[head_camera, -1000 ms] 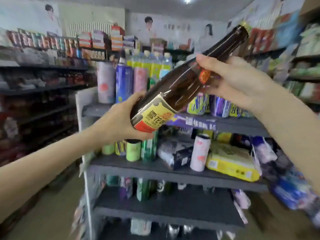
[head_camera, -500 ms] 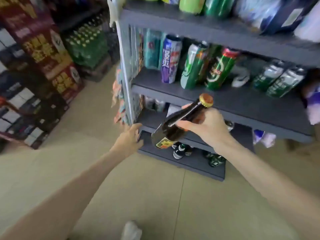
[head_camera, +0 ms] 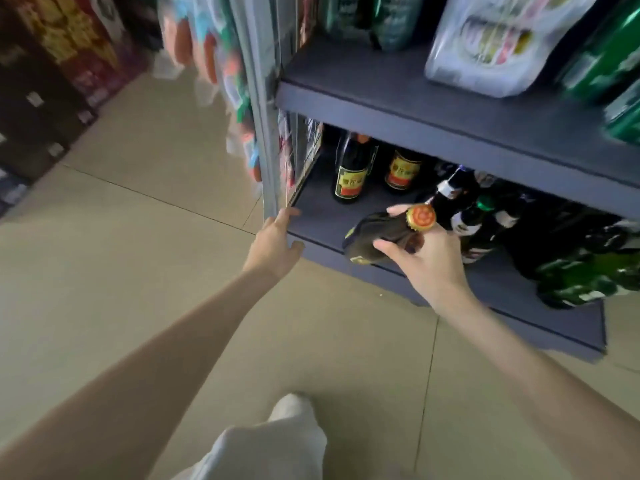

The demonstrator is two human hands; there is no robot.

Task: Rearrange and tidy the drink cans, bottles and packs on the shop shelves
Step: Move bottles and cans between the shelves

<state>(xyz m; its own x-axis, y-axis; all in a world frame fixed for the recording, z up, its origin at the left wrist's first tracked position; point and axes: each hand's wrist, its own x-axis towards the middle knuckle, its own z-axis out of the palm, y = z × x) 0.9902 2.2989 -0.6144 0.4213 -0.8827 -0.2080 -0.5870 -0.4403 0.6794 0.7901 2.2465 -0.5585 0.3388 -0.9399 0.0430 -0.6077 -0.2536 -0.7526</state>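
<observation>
— Where was the bottle?
— The brown beer bottle [head_camera: 375,237] lay tilted in the right hand [head_camera: 426,261], fingers wrapped round its neck just below the orange cap [head_camera: 420,218], its base pointing into the bottom shelf [head_camera: 322,220] of the grey rack.

— And the other hand?
— The left hand [head_camera: 275,242] gripped the corner post [head_camera: 270,188] at the shelf's front edge, fingers curled on it.

— What stood on that shelf?
— Two brown bottles with yellow labels [head_camera: 351,171] stood upright at the back; dark and green bottles [head_camera: 491,220] crowded just right of the hand. On the shelf above [head_camera: 381,98] sat a wrapped pack of cans [head_camera: 498,39], blurred.
</observation>
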